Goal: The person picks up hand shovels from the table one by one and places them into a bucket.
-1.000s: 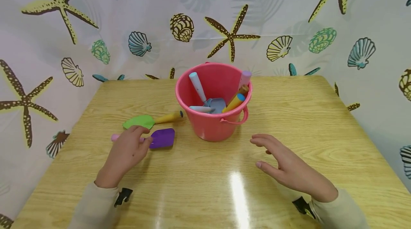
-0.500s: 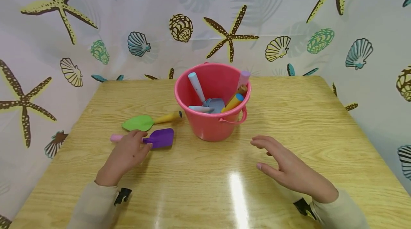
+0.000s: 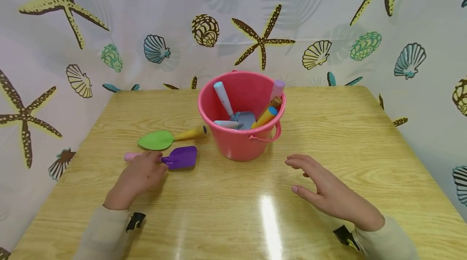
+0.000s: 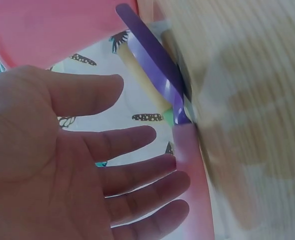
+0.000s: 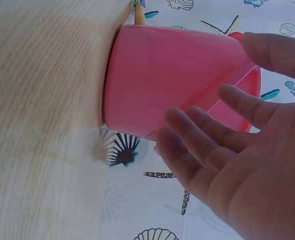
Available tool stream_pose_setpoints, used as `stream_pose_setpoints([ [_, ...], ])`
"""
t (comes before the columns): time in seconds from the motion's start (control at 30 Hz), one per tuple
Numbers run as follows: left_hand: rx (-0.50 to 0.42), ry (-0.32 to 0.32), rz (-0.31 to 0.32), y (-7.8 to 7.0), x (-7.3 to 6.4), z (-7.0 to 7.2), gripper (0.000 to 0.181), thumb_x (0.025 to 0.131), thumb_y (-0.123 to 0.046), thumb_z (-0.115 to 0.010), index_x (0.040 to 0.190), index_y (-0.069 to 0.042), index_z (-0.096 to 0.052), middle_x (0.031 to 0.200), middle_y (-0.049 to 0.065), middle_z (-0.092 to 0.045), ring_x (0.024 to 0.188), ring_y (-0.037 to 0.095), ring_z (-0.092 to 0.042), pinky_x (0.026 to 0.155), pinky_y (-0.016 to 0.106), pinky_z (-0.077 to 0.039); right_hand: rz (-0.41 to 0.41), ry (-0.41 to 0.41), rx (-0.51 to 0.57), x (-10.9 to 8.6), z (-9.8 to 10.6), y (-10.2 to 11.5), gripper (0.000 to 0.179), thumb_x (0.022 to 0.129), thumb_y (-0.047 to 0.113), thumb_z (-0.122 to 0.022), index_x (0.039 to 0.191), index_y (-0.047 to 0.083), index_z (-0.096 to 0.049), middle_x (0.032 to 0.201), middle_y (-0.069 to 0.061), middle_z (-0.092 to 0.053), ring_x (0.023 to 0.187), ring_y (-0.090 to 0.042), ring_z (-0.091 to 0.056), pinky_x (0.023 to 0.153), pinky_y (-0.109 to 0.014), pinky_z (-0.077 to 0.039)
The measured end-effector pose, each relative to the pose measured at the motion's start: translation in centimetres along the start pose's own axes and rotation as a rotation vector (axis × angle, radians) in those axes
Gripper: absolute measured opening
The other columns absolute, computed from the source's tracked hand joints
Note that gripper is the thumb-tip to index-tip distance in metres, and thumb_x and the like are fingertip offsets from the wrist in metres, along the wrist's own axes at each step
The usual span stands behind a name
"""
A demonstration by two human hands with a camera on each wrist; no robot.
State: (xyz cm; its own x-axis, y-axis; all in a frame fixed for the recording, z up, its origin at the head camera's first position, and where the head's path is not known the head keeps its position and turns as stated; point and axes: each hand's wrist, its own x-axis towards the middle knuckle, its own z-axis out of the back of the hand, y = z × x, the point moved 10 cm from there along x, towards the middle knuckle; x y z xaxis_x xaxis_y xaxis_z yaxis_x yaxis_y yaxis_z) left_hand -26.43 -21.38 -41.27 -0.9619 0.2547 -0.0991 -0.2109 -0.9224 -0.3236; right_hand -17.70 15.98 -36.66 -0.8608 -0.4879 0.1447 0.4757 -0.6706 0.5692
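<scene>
A toy shovel with a purple blade [image 3: 183, 157] and a pink handle [image 4: 192, 180] lies on the table at the left. My left hand [image 3: 140, 173] is over its handle, the fingers spread and relaxed, the fingertips right at the pink part in the left wrist view. Behind it lies a toy trowel [image 3: 157, 140] with a green blade and yellow handle. My right hand [image 3: 324, 189] hovers at the right, holding nothing, fingers loosely extended. A pink bucket [image 3: 240, 146] stands between the hands, further back; several tool handles stick up inside it.
The wooden table [image 3: 226, 211] reaches back to a white curtain [image 3: 175, 5] printed with starfish and shells. The bucket's handle [image 3: 271, 136] hangs down at its front right. A black buckle [image 3: 136, 221] dangles at the left cuff, another at the right.
My left hand has shifted slightly left and lower over the shovel's handle, leaving more of the purple neck in sight. The right hand, the bucket and the tools have stayed in place.
</scene>
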Motion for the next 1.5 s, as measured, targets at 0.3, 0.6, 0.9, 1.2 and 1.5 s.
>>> stream_pose_setpoints([
  [0.3, 0.063, -0.024, 0.039, 1.9, -0.4, 0.6, 0.044, 0.096, -0.027, -0.057, 0.125, 0.006, -0.057, 0.128, 0.032, -0.057, 0.113, 0.053, -0.057, 0.090, 0.062, -0.050, 0.003, 0.006, 0.005, 0.0, -0.2, 0.0, 0.053, 0.097, 0.016, -0.064, 0.145, 0.019, -0.044, 0.148, -0.003, -0.046, 0.126, -0.023, -0.055, 0.094, -0.044, -0.055],
  [0.6, 0.034, 0.040, 0.119, 5.2, 0.4, 0.5, 0.055, 0.098, -0.029, -0.056, 0.132, 0.015, -0.050, 0.132, 0.038, -0.051, 0.117, 0.055, -0.053, 0.097, 0.065, -0.046, -0.003, 0.029, 0.023, 0.0, -0.5, -0.1, 0.053, 0.097, 0.019, -0.063, 0.146, 0.021, -0.043, 0.148, -0.001, -0.045, 0.126, -0.022, -0.054, 0.095, -0.045, -0.055],
  [0.9, 0.004, 0.085, 0.207, 7.5, 0.4, 0.5, 0.061, 0.098, -0.030, -0.049, 0.138, 0.016, -0.042, 0.139, 0.041, -0.041, 0.124, 0.058, -0.045, 0.101, 0.067, -0.042, 0.004, 0.027, 0.019, -0.1, -0.5, -0.1, 0.054, 0.097, 0.018, -0.064, 0.146, 0.022, -0.043, 0.147, 0.001, -0.046, 0.124, -0.019, -0.055, 0.094, -0.040, -0.055],
  [1.2, -0.019, 0.119, 0.248, 8.7, 0.2, 0.4, 0.062, 0.100, -0.032, -0.042, 0.141, 0.015, -0.039, 0.135, 0.040, -0.046, 0.121, 0.055, -0.048, 0.100, 0.064, -0.043, -0.014, 0.038, 0.034, -0.2, -0.7, -0.3, 0.052, 0.098, 0.021, -0.062, 0.146, 0.021, -0.042, 0.149, -0.002, -0.045, 0.125, -0.024, -0.055, 0.095, -0.045, -0.055],
  [1.5, 0.025, 0.069, 0.201, 8.4, 0.5, 0.7, 0.051, 0.099, -0.022, -0.042, 0.135, 0.013, -0.047, 0.126, 0.038, -0.056, 0.112, 0.051, -0.055, 0.094, 0.063, -0.047, -0.007, 0.036, 0.032, -0.3, -0.7, -0.3, 0.050, 0.099, 0.024, -0.061, 0.146, 0.021, -0.043, 0.148, -0.002, -0.046, 0.123, -0.023, -0.056, 0.094, -0.044, -0.055],
])
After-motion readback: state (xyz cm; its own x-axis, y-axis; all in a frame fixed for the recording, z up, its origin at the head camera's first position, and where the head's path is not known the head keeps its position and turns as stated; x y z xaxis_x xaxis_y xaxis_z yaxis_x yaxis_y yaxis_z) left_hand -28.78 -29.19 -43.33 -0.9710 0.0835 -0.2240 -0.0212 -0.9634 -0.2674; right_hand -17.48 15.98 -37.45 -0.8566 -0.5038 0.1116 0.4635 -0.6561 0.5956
